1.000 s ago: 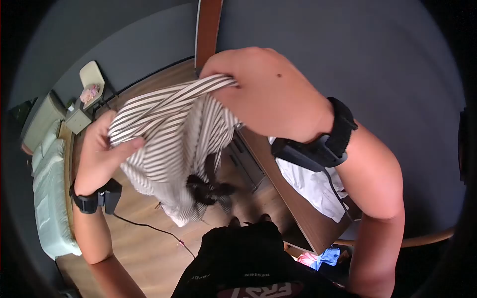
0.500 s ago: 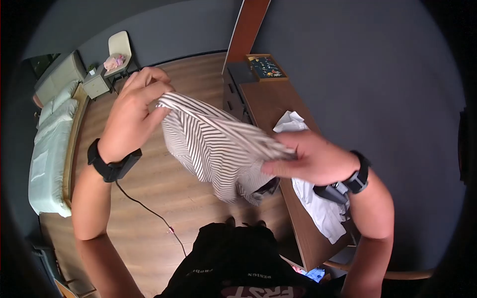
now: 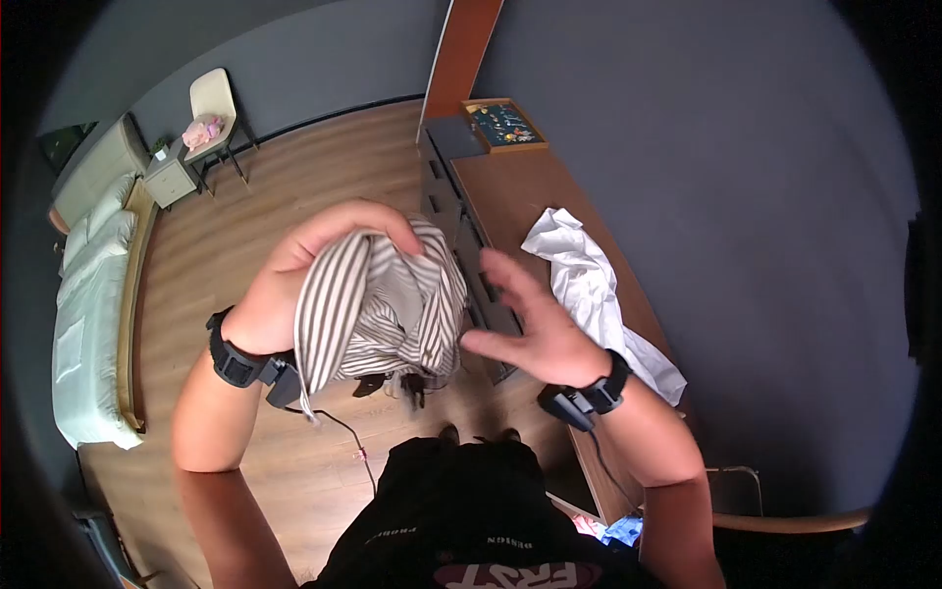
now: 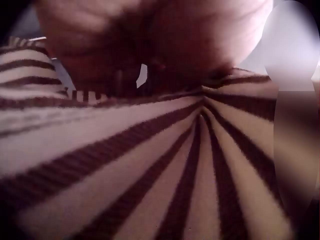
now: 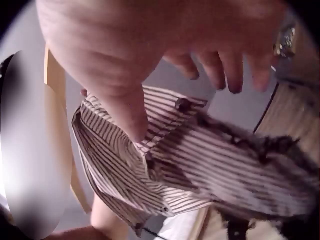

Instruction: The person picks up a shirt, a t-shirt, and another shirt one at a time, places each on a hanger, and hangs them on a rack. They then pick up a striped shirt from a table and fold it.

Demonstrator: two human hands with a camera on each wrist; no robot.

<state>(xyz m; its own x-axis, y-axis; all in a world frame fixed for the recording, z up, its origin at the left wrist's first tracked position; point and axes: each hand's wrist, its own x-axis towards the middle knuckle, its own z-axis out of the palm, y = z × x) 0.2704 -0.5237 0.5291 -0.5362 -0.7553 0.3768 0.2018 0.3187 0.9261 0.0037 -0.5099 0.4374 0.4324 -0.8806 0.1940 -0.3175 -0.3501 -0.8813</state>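
Observation:
A brown-and-white striped garment [image 3: 343, 304] hangs bunched in front of the person, with an opening in its folds facing up. My left hand [image 3: 280, 290] grips it from the left, thumb and fingers curled over its top edge. The left wrist view is filled by stripes [image 4: 150, 150] fanning out below the hand. Just right of the cloth my right hand [image 3: 545, 334] is spread, fingers apart. In the right wrist view its thumb overlaps the cloth near dark buttons [image 5: 183, 104], while the other fingers extend free. Black pieces [image 3: 412, 388] dangle below the garment.
A wooden desk [image 3: 510, 187] stands to the right with a crumpled white cloth [image 3: 584, 275] and a framed board [image 3: 505, 125]. Grey drawers [image 3: 442, 196] adjoin it. Along the left are a bed [image 3: 93, 344], a nightstand [image 3: 169, 185] and a chair [image 3: 214, 98]. A cable [image 3: 358, 447] trails down.
The garment was stretched between both hands half a second ago. Now the right hand has let go and opened, while the left has moved right and down with the bunched cloth.

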